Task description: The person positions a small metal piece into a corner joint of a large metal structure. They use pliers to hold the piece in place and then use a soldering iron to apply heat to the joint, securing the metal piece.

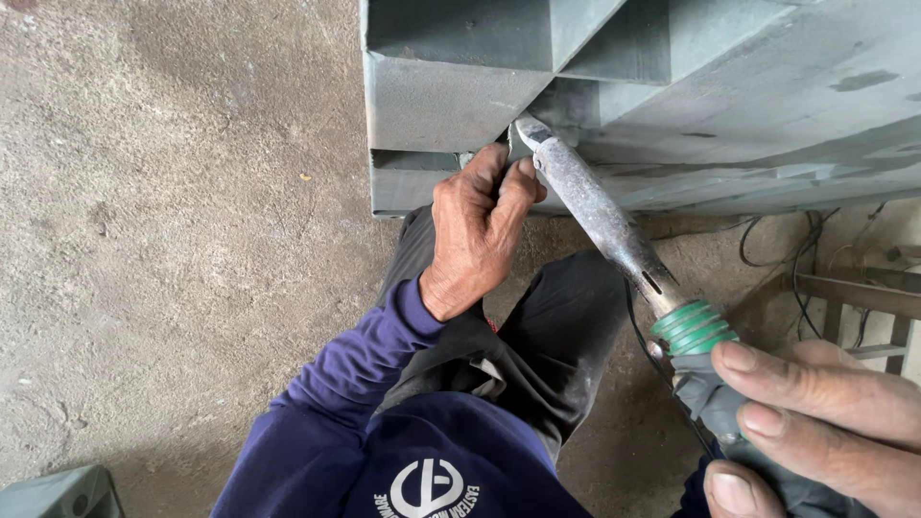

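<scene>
My right hand (815, 422) grips the grey handle of a soldering iron (614, 230), whose long dull metal barrel has a green ribbed collar. Its tip (528, 128) touches a seam of a grey sheet-metal structure (460, 105) at the top. My left hand (477, 230) is curled against the lower edge of that metal, fingers pinched close beside the tip; whatever small piece it holds is hidden. A thin black cord (648, 360) runs down from the iron over my dark trousers.
Rough concrete floor (173, 240) spreads to the left. Black wires (796, 259) and a metal frame (863, 297) lie under the structure at the right. A grey metal corner (58, 494) shows at the bottom left.
</scene>
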